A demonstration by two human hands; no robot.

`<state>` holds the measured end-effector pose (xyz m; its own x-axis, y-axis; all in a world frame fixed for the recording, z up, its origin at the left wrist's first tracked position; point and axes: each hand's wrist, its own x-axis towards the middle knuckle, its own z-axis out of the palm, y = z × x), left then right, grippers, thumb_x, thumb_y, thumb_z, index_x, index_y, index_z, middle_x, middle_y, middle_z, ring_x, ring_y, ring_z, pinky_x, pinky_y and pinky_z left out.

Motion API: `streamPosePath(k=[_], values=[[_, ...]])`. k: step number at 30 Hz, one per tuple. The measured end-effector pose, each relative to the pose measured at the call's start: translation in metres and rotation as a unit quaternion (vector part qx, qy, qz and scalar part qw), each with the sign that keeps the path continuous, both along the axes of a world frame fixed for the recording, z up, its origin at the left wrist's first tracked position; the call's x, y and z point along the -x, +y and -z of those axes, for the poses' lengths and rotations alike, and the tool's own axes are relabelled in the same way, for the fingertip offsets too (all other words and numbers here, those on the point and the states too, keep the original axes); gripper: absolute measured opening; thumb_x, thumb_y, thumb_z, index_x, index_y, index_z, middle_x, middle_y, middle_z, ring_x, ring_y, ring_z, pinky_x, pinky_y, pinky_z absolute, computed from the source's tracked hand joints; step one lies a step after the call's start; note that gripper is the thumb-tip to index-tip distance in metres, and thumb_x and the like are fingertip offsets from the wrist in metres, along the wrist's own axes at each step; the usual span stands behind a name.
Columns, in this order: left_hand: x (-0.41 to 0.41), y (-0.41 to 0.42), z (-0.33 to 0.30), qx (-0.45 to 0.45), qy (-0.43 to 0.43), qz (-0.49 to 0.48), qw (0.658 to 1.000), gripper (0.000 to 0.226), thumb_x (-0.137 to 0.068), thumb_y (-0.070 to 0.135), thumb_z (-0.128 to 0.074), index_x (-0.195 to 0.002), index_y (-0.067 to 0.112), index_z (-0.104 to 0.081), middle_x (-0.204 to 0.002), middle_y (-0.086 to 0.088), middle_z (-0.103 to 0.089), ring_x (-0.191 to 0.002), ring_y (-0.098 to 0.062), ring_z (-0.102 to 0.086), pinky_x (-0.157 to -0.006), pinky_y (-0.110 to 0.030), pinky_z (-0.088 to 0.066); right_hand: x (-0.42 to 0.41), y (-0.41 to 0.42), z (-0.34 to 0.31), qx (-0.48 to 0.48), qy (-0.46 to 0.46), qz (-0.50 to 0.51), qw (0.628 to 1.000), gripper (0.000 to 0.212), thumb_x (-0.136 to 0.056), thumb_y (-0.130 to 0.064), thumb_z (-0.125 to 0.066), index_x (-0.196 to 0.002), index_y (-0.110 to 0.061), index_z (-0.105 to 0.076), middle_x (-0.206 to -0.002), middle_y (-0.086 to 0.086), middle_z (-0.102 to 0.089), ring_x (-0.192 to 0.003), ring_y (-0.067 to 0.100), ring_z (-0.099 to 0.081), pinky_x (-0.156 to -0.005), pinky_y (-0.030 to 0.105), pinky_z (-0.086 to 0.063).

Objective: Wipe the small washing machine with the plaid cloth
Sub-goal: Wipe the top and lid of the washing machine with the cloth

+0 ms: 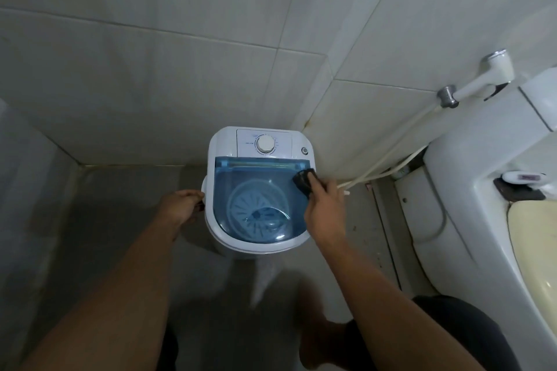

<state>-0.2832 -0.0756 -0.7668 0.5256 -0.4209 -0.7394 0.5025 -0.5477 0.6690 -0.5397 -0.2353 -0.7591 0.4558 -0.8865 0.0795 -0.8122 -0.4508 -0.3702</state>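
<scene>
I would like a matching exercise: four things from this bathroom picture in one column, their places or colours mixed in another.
1. cloth
2. left hand
3. dial
4. lid

a. see-through blue
b. white, on the washing machine's back panel
c. dark, under the right hand, on the lid's right back corner
d. at the machine's left side

Pairs: 1-c, 2-d, 3-b, 4-a

Tiled wall (156,75) – large pale tiles, two faces meeting at corner, yellowed staining along grout near base. Grey floor (114,208), dim. White toilet (470,178) at right edge – cistern against wall, cream seat lid (533,253) closed. Spray nozzle (485,75) mounted on wall beside cistern. Pale hose (391,156) runs from nozzle down toward floor.
</scene>
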Motion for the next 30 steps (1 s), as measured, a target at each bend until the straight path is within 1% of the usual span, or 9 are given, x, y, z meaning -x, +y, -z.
streamPosePath(k=[3, 8, 10, 15, 19, 22, 26, 28, 30], values=[[-0.003, -0.001, 0.001, 0.002, 0.002, 0.009, 1.000, 0.017, -0.095, 0.010, -0.061, -0.110, 0.008, -0.068, -0.110, -0.015, -0.070, -0.080, -0.016, -0.066, -0.092, -0.038, -0.046, 0.017, 0.061, 0.012, 0.035, 0.009, -0.060, 0.998, 0.057, -0.089, -0.010, -0.058, -0.143, -0.025, -0.054, -0.137, 0.012, -0.053, -0.112, 0.034, -0.052, -0.089, 0.050, -0.053], [-0.003, 0.001, 0.000, 0.006, 0.021, 0.006, 1.000, 0.025, -0.096, 0.012, -0.060, -0.119, 0.007, -0.067, -0.115, -0.015, -0.070, -0.099, -0.023, -0.065, -0.093, -0.038, -0.047, 0.025, 0.109, 0.017, 0.057, 0.032, -0.310, 0.949, 0.066, -0.084, -0.015, -0.058, -0.147, -0.029, -0.045, -0.138, 0.007, -0.052, -0.113, 0.031, -0.054, -0.090, 0.043, -0.050], [-0.001, 0.003, -0.001, 0.012, 0.032, 0.007, 0.999, 0.025, -0.097, 0.014, -0.060, -0.120, 0.008, -0.066, -0.112, -0.013, -0.070, -0.094, -0.022, -0.066, -0.094, -0.038, -0.047, 0.024, 0.086, 0.013, 0.067, 0.020, -0.284, 0.956, 0.064, -0.085, -0.013, -0.059, -0.146, -0.028, -0.049, -0.135, 0.008, -0.055, -0.109, 0.032, -0.055, -0.087, 0.045, -0.050], [0.001, 0.004, -0.003, 0.007, 0.011, 0.006, 1.000, 0.023, -0.097, 0.013, -0.060, -0.118, 0.008, -0.067, -0.109, -0.011, -0.071, -0.079, -0.013, -0.066, -0.091, -0.037, -0.048, 0.013, 0.019, 0.000, 0.002, -0.001, -0.026, 1.000, 0.055, -0.090, -0.011, -0.056, -0.143, -0.025, -0.054, -0.135, 0.010, -0.053, -0.113, 0.033, -0.050, -0.091, 0.053, -0.051], [-0.002, 0.001, -0.001, -0.008, 0.010, 0.014, 1.000, 0.024, -0.096, 0.013, -0.061, -0.118, 0.009, -0.068, -0.110, -0.011, -0.071, -0.084, -0.017, -0.067, -0.088, -0.038, -0.049, -0.001, 0.052, 0.003, 0.002, -0.021, 0.069, 0.997, 0.056, -0.090, -0.013, -0.053, -0.144, -0.028, -0.052, -0.137, 0.007, -0.049, -0.115, 0.029, -0.047, -0.094, 0.049, -0.049], [-0.003, -0.002, 0.002, -0.017, 0.008, 0.014, 1.000, 0.022, -0.095, 0.013, -0.061, -0.116, 0.010, -0.069, -0.110, -0.012, -0.071, -0.094, -0.022, -0.067, -0.091, -0.038, -0.050, -0.012, 0.117, 0.010, 0.020, 0.002, -0.048, 0.999, 0.067, -0.081, -0.016, -0.057, -0.145, -0.030, -0.048, -0.139, 0.006, -0.049, -0.116, 0.031, -0.049, -0.091, 0.046, -0.047], [-0.005, -0.002, 0.006, -0.024, 0.015, 0.018, 0.999, 0.007, -0.095, 0.015, -0.061, -0.098, 0.015, -0.068, -0.108, -0.011, -0.071, -0.092, -0.021, -0.066, -0.091, -0.038, -0.050, -0.011, 0.129, 0.010, 0.028, 0.031, -0.290, 0.956, 0.074, -0.079, -0.015, -0.063, -0.148, -0.032, -0.042, -0.140, 0.006, -0.049, -0.117, 0.029, -0.049, -0.092, 0.042, -0.045], [-0.005, -0.002, 0.007, -0.024, 0.016, 0.018, 0.999, 0.007, -0.096, 0.015, -0.061, -0.093, 0.017, -0.067, -0.108, -0.011, -0.071, -0.091, -0.021, -0.066, -0.089, -0.038, -0.049, 0.002, 0.104, 0.009, 0.038, 0.026, -0.283, 0.958, 0.071, -0.081, -0.013, -0.064, -0.146, -0.031, -0.044, -0.138, 0.006, -0.051, -0.115, 0.029, -0.050, -0.090, 0.042, -0.046], [-0.003, -0.003, 0.005, -0.026, 0.011, 0.019, 0.999, 0.008, -0.096, 0.013, -0.059, -0.098, 0.015, -0.067, -0.107, -0.010, -0.070, -0.093, -0.022, -0.066, -0.090, -0.038, -0.049, 0.022, 0.075, 0.009, 0.034, 0.008, -0.169, 0.985, 0.063, -0.086, -0.012, -0.061, -0.144, -0.030, -0.048, -0.136, 0.006, -0.052, -0.112, 0.029, -0.050, -0.087, 0.046, -0.048]])
